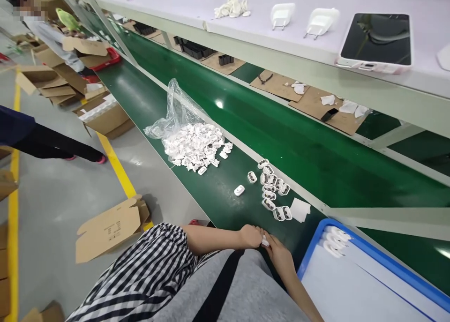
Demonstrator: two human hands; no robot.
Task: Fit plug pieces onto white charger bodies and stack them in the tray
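My left hand (250,235) and my right hand (277,250) meet at the near edge of the green belt (211,190), both closed on one small white plug part (265,241). Just beyond them lies a cluster of several white plug parts (272,190) with dark faces up, plus a single one (239,190) to the left. Farther along the belt a big heap of white parts (195,146) spills from a clear plastic bag (176,108).
A blue-rimmed tray (316,240) with a few white parts stands at my right. A raised shelf (267,41) carries two white chargers (302,19) and a phone (376,41). Flattened cartons (108,228) lie on the floor; another person sits at the far left.
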